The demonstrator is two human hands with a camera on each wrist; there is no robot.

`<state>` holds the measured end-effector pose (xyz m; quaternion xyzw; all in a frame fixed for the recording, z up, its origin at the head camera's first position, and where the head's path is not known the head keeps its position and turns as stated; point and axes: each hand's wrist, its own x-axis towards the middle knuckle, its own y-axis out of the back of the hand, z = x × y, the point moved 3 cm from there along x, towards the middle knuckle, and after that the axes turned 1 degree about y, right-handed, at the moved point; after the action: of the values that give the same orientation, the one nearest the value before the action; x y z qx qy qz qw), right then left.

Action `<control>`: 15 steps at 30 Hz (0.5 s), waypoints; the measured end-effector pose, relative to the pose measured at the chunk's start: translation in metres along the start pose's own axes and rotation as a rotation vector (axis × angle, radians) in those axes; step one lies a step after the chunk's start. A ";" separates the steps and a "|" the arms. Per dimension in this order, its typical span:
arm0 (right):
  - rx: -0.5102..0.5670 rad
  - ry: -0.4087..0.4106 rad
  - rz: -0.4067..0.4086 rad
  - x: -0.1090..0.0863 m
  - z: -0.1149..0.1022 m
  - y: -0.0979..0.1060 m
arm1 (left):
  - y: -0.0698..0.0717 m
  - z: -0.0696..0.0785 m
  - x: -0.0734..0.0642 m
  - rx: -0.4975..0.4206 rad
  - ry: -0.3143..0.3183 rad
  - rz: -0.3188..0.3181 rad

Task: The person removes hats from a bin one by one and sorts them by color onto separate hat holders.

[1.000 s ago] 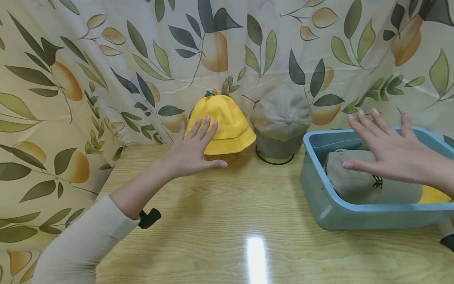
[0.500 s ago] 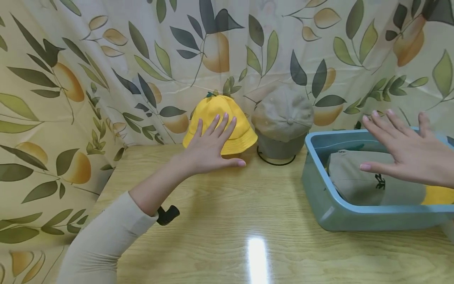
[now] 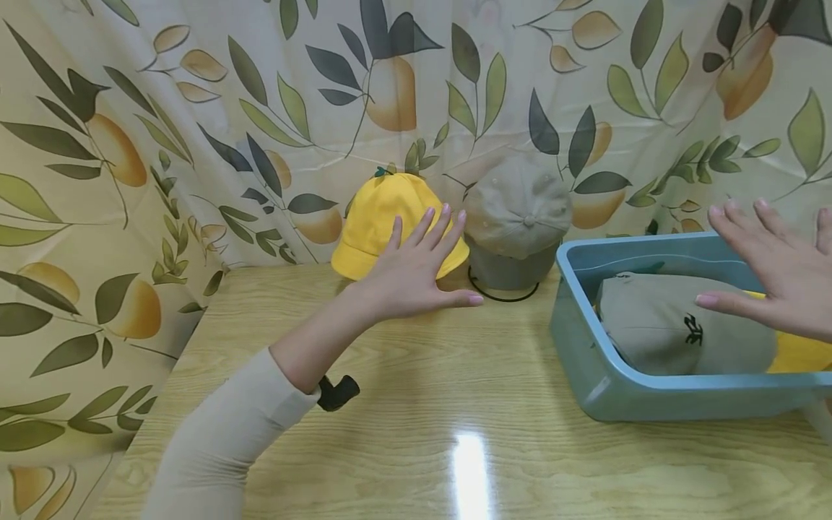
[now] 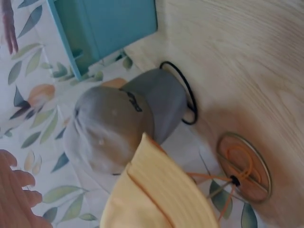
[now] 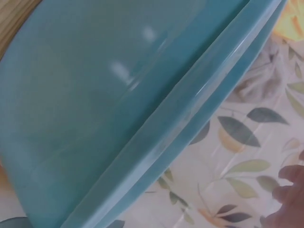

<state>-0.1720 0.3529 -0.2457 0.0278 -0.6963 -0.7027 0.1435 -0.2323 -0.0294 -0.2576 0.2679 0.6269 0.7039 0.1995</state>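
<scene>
In the head view my left hand [image 3: 416, 278], fingers straight and spread, hovers in front of the yellow bucket hat [image 3: 390, 213] and holds nothing. That hat sits on a wire stand, whose round base [image 4: 244, 167] shows in the left wrist view. Beside it a grey baseball cap [image 3: 520, 206] rests on a stand with a black ring base [image 4: 192, 111]. My right hand [image 3: 776, 274] is spread above the blue bin [image 3: 585, 390], also holding nothing. Inside the bin lie a grey cap [image 3: 669, 325] with black embroidery and something yellow [image 3: 802, 354], partly hidden.
A light wood table [image 3: 364, 433] carries the hats and the bin. Behind and to the left hangs a curtain [image 3: 273, 65] printed with leaves and fruit. The bin fills the table's right side.
My left hand has moved right across the front of the yellow hat. My right hand has shifted right over the bin. Hats and bin stay put.
</scene>
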 end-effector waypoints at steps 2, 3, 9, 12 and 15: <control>0.018 -0.003 0.024 -0.003 0.004 0.000 | -0.002 0.004 0.003 -0.004 -0.004 0.003; 0.036 0.001 0.038 -0.004 0.007 -0.001 | -0.003 0.006 0.005 -0.011 -0.007 0.003; 0.095 -0.012 0.108 -0.013 0.024 -0.003 | -0.007 0.021 0.011 -0.023 -0.036 0.002; 0.042 -0.071 0.094 -0.015 0.033 -0.006 | -0.008 0.027 0.013 -0.012 -0.044 0.001; 0.052 -0.105 0.094 -0.020 0.041 -0.011 | -0.011 0.034 0.015 -0.013 -0.048 0.000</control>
<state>-0.1646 0.3972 -0.2588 -0.0378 -0.7214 -0.6774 0.1387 -0.2238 0.0077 -0.2643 0.2835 0.6173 0.7013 0.2162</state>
